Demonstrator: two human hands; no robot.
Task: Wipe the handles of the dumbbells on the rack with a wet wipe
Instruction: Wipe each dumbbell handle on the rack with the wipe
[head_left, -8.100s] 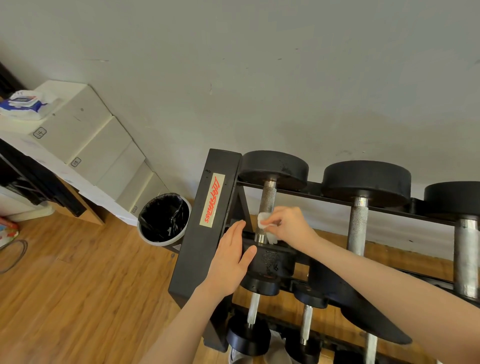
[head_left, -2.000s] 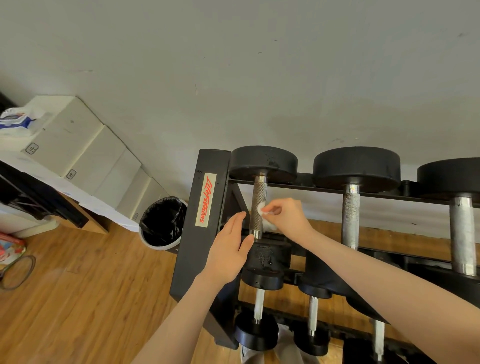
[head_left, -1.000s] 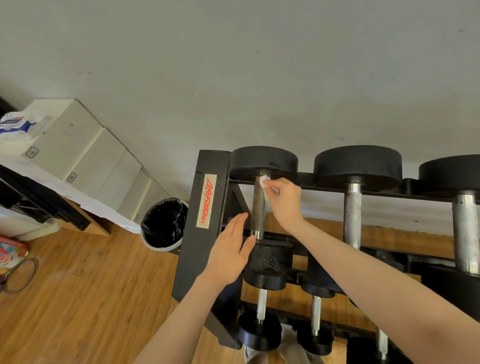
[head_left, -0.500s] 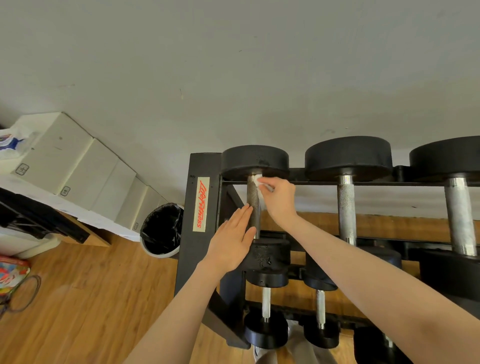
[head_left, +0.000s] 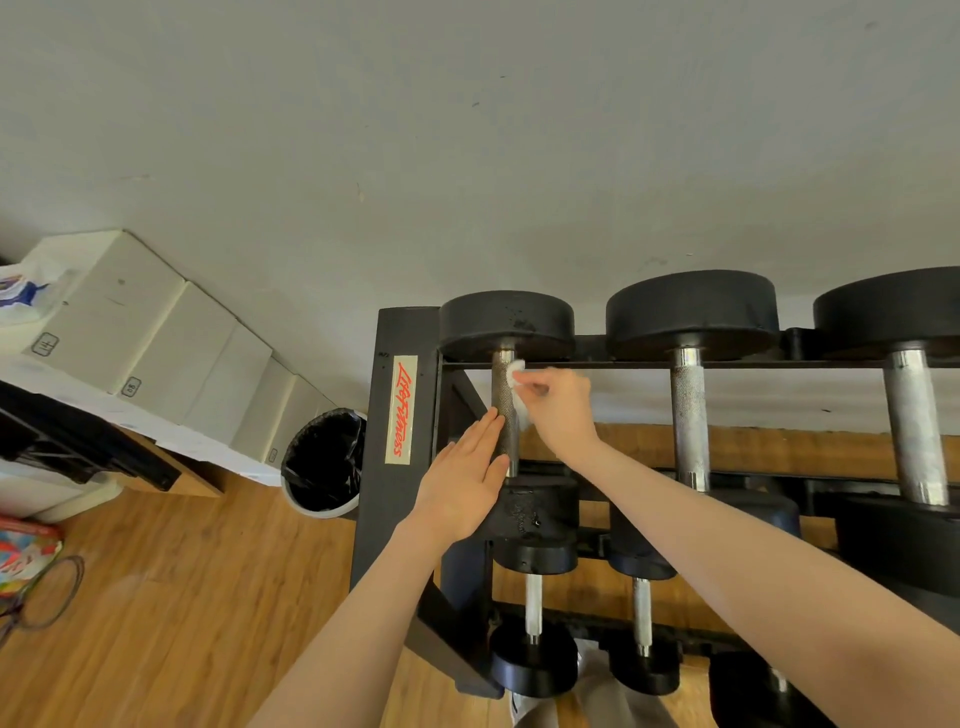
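At the far left edge of the frame a blue and white packet is seen on top of white boxes, which are stacked in steps along the grey wall. Lower left, a coloured bag and a thin hoop are lying on the wooden floor. To the right of the boxes, a bin with a black liner is placed just beside the black rack, whose upright carries a label with red letters. In the middle of the frame the left hand is held flat, with straight fingers pressed together; its fingertips touch the left side of the handle of the leftmost dumbbell on the top row, and the palm lies against the near black head of this dumbbell. On the right side of the same handle, near its upper end, the wipe is pinched by the curled fingers of the right hand and pressed against the metal. Further right, a second dumbbell and a third dumbbell are resting on the same row, with their handles uncovered. Below, in the lower middle, smaller dumbbells are stored on the lower rows.
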